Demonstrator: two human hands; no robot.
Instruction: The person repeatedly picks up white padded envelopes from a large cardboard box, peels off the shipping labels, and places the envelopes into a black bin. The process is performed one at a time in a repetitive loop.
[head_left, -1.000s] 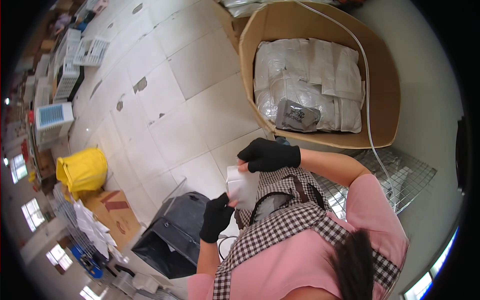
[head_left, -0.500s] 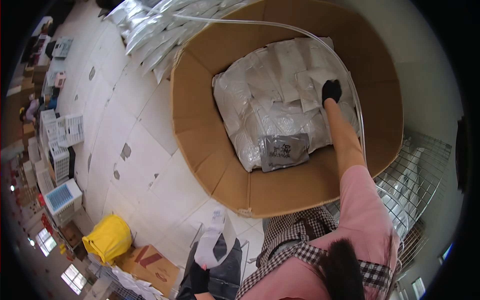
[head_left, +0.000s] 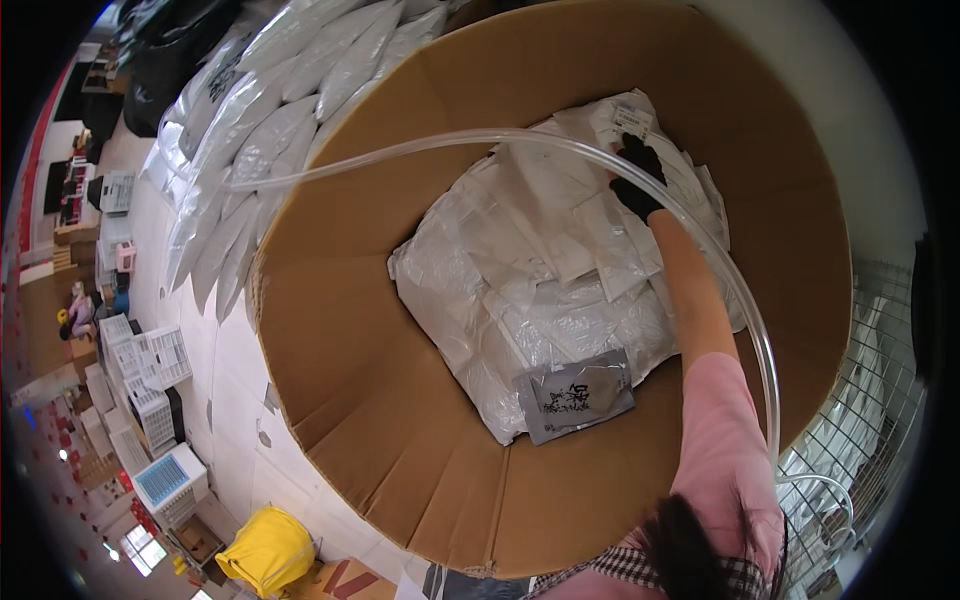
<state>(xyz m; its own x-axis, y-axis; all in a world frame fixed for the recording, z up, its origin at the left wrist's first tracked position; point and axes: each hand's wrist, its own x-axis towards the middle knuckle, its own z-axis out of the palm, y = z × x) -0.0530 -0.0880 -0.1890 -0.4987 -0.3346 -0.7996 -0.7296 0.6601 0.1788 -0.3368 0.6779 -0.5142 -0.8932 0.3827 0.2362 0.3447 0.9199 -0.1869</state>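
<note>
My right hand [head_left: 640, 178], in a black glove with bare fingertips, reaches deep into a large brown cardboard box [head_left: 420, 490]. It lies on a white plastic packet with a printed label [head_left: 632, 120] at the far right of the pile; its fingers and thumb are apart. Flat white packets [head_left: 540, 240] overlap in the box, some clear-wrapped. A grey packet with dark markings [head_left: 578, 398] rests on the near edge of the pile. A clear flexible tube [head_left: 560, 138] arches over the box and past my right forearm. My left hand is out of view.
Stuffed white bags [head_left: 265, 130] are stacked beyond the box at left. A wire mesh cage [head_left: 865, 400] stands close on the right. White plastic crates [head_left: 150, 365] and a yellow bag [head_left: 268, 550] are at left. A person [head_left: 80, 312] is far off at the left.
The view has shifted closer over the box. My right hand has moved farther in, its fingers spreading over a labelled packet. My left hand and the white sheet it held have left view.
</note>
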